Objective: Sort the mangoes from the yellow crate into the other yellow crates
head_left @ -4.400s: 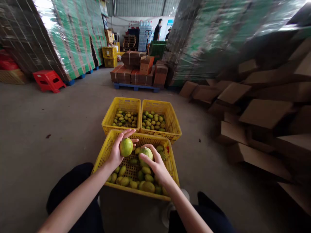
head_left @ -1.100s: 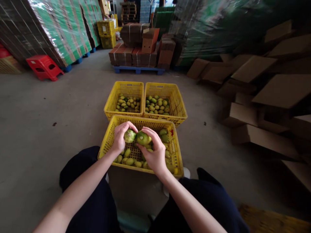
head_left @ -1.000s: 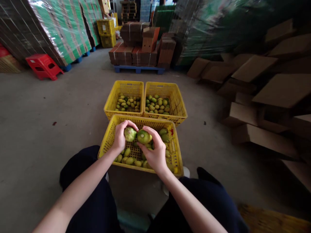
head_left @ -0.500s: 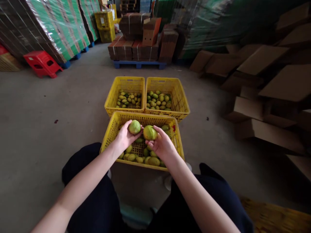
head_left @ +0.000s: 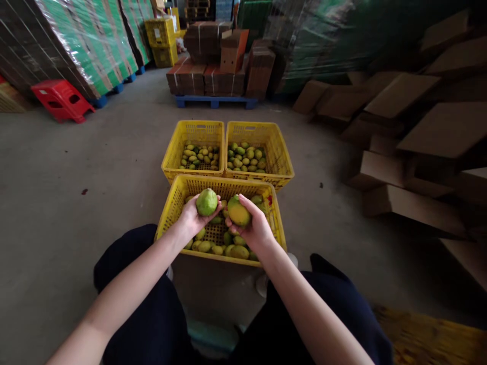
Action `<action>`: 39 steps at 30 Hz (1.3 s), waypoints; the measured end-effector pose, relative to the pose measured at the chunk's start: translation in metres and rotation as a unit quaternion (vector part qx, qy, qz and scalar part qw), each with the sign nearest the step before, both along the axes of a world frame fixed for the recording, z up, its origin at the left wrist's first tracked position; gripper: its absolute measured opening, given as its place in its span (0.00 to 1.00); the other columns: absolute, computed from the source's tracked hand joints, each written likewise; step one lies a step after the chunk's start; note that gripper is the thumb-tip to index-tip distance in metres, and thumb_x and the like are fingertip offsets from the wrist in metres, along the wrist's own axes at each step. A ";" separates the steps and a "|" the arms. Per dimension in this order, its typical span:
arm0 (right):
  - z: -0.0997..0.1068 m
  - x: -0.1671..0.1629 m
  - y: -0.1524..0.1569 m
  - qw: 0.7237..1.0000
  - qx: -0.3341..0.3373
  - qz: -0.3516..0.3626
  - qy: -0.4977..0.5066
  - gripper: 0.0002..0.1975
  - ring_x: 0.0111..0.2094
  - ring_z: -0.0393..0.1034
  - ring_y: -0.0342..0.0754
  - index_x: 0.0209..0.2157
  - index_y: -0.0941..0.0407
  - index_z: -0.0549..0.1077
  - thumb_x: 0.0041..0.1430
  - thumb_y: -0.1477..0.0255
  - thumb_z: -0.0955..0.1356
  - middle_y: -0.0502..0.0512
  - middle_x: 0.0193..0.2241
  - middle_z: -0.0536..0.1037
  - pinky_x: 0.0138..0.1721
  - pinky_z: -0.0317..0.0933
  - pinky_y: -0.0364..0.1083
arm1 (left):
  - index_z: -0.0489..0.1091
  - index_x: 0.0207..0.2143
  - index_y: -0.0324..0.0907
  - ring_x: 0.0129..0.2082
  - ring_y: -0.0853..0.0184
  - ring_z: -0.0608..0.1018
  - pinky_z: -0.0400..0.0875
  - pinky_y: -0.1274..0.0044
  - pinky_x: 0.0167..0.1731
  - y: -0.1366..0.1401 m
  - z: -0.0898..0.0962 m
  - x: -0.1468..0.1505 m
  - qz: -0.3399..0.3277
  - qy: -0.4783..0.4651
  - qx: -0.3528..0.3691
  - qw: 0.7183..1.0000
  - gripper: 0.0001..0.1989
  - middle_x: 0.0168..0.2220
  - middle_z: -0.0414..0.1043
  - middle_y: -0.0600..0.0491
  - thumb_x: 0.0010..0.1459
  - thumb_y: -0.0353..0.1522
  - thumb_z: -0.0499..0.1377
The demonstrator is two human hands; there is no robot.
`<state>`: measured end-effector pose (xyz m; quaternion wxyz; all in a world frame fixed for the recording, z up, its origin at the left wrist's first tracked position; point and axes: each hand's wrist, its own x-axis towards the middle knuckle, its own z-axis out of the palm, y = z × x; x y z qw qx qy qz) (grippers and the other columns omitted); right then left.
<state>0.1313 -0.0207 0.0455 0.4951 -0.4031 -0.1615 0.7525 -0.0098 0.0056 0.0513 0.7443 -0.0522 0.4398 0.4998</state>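
Observation:
In the head view, my left hand point(head_left: 193, 215) is turned palm up and cups a green lemon point(head_left: 207, 202). My right hand point(head_left: 255, 224) has its thumb and fingers wrapped round a yellow-green lemon point(head_left: 239, 212). Both hands are above the near yellow crate point(head_left: 223, 181), side by side, with a small gap between the two fruits. Several more green and yellow lemons point(head_left: 239, 252) lie in that crate, mostly along its near side. My hands and the held fruit hide part of its middle.
Two yellow crates point(head_left: 193, 126) point(head_left: 253, 126) stand just behind, each with several lemons at the bottom. A blue pallet point(head_left: 215, 101) carries bundled cardboard farther back. A red stool point(head_left: 63, 100) is at the left. Cardboard boxes point(head_left: 413, 208) pile up at the right.
Both lemons have been turned in my hands; the right one now shows a yellower side. My hands have shifted only slightly. The whole view has moved a little.

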 end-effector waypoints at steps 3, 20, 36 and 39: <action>-0.004 -0.003 0.001 0.998 -0.031 -0.048 -0.008 0.10 0.20 0.72 0.43 0.29 0.55 0.69 0.47 0.67 0.73 0.46 0.22 0.76 0.19 0.66 0.41 | 0.70 0.34 0.36 0.23 0.67 0.77 0.77 0.77 0.23 0.000 -0.001 0.001 -0.003 0.001 0.013 1.000 0.13 0.25 0.74 0.48 0.65 0.32 0.48; -0.017 -0.004 0.007 0.997 -0.071 -0.035 0.017 0.12 0.19 0.73 0.48 0.31 0.59 0.74 0.61 0.65 0.64 0.56 0.21 0.80 0.19 0.69 0.45 | 0.74 0.35 0.34 0.23 0.67 0.78 0.73 0.78 0.21 -0.004 -0.005 -0.008 -0.058 0.000 0.101 0.993 0.15 0.29 0.77 0.46 0.63 0.32 0.48; -0.026 0.010 -0.003 0.995 -0.035 0.039 0.080 0.19 0.23 0.73 0.50 0.24 0.58 0.75 0.55 0.58 0.64 0.57 0.19 0.77 0.24 0.70 0.48 | 0.70 0.26 0.36 0.19 0.67 0.76 0.72 0.78 0.19 -0.015 -0.002 0.000 -0.018 0.045 0.082 0.995 0.16 0.20 0.72 0.49 0.59 0.36 0.49; -0.022 0.015 -0.005 0.996 -0.038 0.030 0.074 0.17 0.24 0.74 0.52 0.23 0.58 0.75 0.54 0.60 0.64 0.57 0.20 0.77 0.24 0.70 0.49 | 0.70 0.27 0.37 0.19 0.67 0.76 0.72 0.78 0.20 -0.019 -0.006 0.007 -0.010 0.073 0.100 0.992 0.14 0.20 0.73 0.50 0.58 0.35 0.50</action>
